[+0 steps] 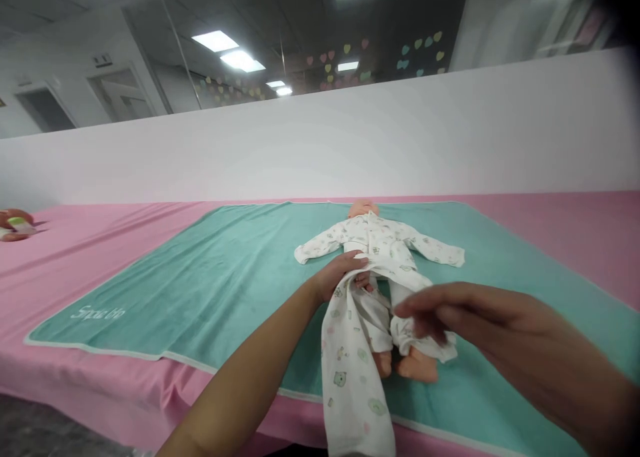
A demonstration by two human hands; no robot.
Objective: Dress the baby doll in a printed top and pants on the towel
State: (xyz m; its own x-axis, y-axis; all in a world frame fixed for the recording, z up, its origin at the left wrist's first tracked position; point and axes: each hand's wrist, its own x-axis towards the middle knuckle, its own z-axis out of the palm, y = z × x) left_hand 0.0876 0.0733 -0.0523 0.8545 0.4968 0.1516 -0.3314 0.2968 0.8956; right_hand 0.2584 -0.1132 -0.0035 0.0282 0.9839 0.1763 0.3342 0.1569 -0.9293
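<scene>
A baby doll lies on its back, head away from me, its arms spread in a white printed baby top. White cloth is bunched around its lower legs, with the bare feet showing. My left hand is closed on a white printed baby garment at the doll's hips. One long part of that garment hangs toward me past the front edge. Blurred by motion, my right hand hovers over the doll's leg at the right, fingers stretched and apart. Whether it touches the cloth there is unclear.
Under the doll a teal blanket with a pale border is spread over a pink sheet. A white low wall runs along the back, with glass above. Part of a brownish object lies at the far left.
</scene>
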